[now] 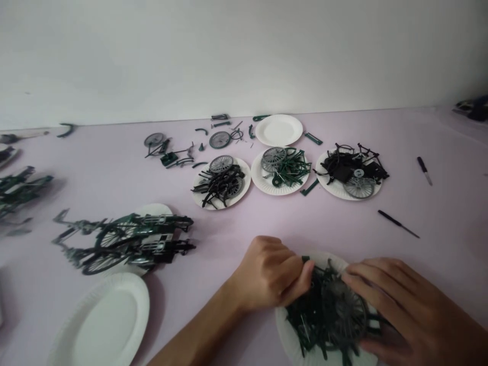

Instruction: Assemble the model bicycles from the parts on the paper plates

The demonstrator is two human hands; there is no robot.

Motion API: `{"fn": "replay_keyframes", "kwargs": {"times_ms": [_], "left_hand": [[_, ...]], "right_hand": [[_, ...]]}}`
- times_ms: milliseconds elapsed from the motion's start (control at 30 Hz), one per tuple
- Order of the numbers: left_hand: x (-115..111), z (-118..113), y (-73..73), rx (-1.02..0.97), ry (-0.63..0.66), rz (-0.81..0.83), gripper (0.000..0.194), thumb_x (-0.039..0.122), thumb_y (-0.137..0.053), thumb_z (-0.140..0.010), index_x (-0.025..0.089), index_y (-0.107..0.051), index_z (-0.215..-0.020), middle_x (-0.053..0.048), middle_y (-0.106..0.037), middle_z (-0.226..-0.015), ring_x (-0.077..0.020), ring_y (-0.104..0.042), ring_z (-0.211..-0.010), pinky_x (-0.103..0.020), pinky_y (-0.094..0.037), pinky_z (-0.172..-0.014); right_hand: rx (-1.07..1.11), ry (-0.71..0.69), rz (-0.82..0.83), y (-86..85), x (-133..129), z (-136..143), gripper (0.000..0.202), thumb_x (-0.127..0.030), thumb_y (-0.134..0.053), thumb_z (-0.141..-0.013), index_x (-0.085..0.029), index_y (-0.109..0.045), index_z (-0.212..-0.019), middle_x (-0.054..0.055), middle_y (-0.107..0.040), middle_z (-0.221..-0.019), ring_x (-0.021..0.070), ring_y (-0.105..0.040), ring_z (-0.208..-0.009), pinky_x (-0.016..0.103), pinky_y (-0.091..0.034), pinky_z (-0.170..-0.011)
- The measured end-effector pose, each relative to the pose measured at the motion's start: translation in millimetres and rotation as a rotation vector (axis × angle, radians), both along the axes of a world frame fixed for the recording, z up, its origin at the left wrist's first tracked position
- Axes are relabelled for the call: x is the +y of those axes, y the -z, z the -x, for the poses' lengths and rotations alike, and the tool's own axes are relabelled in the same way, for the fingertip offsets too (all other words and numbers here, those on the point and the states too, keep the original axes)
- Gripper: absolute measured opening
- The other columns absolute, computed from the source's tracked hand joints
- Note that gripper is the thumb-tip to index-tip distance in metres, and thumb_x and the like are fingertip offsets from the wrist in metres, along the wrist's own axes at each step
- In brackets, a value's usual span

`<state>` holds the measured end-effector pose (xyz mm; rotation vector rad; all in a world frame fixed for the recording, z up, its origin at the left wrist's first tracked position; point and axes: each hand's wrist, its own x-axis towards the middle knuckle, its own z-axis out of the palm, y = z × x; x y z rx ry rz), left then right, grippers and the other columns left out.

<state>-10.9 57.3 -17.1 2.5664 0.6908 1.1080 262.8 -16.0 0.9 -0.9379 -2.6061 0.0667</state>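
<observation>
Bicycle parts (303, 315) of miniature size, dark green and black, with a grey spoked wheel (345, 310) among them, heap a white paper plate (282, 333) at the lower right of the frame, between the hands. The wheel faces up, nearer the right hand (398, 297), just left of its fingers, which spread wide from the thumb at the pile's right edge. The left hand (272, 272) curls at the pile's upper left (whether it pinches a part, I cannot tell). The heap has no clear long axis. Across mid-frame, the left plate (244, 170) holds black parts and wheels, the middle plate (258, 180) green parts and wheels, the right plate (331, 189) black parts and a wheel.
</observation>
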Motion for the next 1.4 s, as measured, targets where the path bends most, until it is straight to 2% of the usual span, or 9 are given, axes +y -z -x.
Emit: {"fn": "replay_keyframes", "kwargs": {"times_ms": [167,300,400,500,600,767,1100,1400], "left_hand": [[-6,2,-0.4,-0.017,-0.001,0.076,0.045,0.010,-0.053,-0.097,0.021,-0.034,-0.057,0.006,-0.035,-0.050,-0.0110,-0.022,-0.047,-0.034,-0.019,-0.045],[-6,2,-0.9,-0.047,-0.006,0.113,0.044,0.008,-0.052,-0.096,0.021,-0.033,-0.058,0.006,-0.035,-0.050,-0.0113,-0.022,-0.048,-0.034,-0.019,-0.045],[-5,2,0.3,-0.074,-0.016,0.080,0.044,0.008,-0.052,-0.096,0.021,-0.032,-0.059,0.007,-0.034,-0.050,-0.0111,-0.020,-0.048,-0.033,-0.018,-0.045],[-6,1,2.3,-0.078,-0.017,0.007,0.044,0.009,-0.051,-0.097,0.021,-0.031,-0.060,0.007,-0.033,-0.050,-0.0105,-0.020,-0.047,-0.032,-0.019,-0.046],[-6,-1,1.9,-0.077,-0.014,-0.070,0.045,0.011,-0.049,-0.100,0.021,-0.030,-0.060,0.008,-0.032,-0.049,-0.0096,-0.021,-0.045,-0.030,-0.023,-0.047],[-2,-5,-0.6,-0.081,-0.083,-0.133,0.049,0.015,-0.047,-0.103,0.021,-0.027,-0.059,0.008,-0.028,-0.046,-0.0085,-0.019,-0.042,-0.027,-0.023,-0.047],[5,-4,5.0,-0.042,-0.123,-0.125,0.052,0.020,-0.047,-0.104,0.021,-0.029,-0.056,0.008,-0.028,-0.045,-0.0082,-0.023,-0.041,-0.027,-0.023,-0.046],[8,-6,6.7,-0.084,-0.120,-0.116,0.052,0.018,-0.050,-0.104,0.021,-0.029,-0.056,0.008,-0.023,-0.047,-0.0082,-0.019,-0.043,-0.029,-0.020,-0.045]], "right_hand": [[0.061,-0.045,0.048,-3.8,8,0,0.046,-0.046,-0.074,-0.091,-0.017,-0.070,-0.127,0.008,-0.075,-0.125,0.0288,-0.065,-0.116,0.042,-0.046,-0.103],[0.097,-0.049,0.087,-6.9,9,-2,0.042,-0.041,-0.076,-0.089,-0.018,-0.071,-0.124,0.006,-0.076,-0.125,0.0287,-0.063,-0.120,0.043,-0.044,-0.110],[0.125,-0.061,0.079,-6.9,8,-3,0.040,-0.037,-0.079,-0.087,-0.018,-0.071,-0.122,0.007,-0.075,-0.124,0.0282,-0.061,-0.121,0.043,-0.042,-0.114],[0.142,-0.063,0.040,-6.7,4,1,0.034,-0.037,-0.075,-0.090,-0.017,-0.070,-0.117,0.010,-0.075,-0.121,0.0276,-0.061,-0.119,0.043,-0.042,-0.113],[0.111,-0.065,0.011,-6.3,-1,9,0.038,-0.043,-0.075,-0.090,-0.016,-0.066,-0.115,0.014,-0.072,-0.122,0.0300,-0.062,-0.118,0.048,-0.045,-0.108],[0.101,-0.082,-0.018,-3.4,-4,18,0.036,-0.038,-0.076,-0.089,-0.016,-0.063,-0.113,0.016,-0.071,-0.119,0.0318,-0.066,-0.112,0.054,-0.053,-0.101],[0.128,-0.101,0.039,3.8,-2,16,0.030,-0.029,-0.073,-0.092,-0.018,-0.064,-0.118,0.013,-0.072,-0.119,0.0295,-0.067,-0.113,0.054,-0.053,-0.104],[0.151,-0.053,0.135,-0.4,-5,15,0.035,-0.025,-0.072,-0.092,-0.015,-0.061,-0.124,0.017,-0.068,-0.127,0.0304,-0.065,-0.122,0.054,-0.051,-0.109]]}}
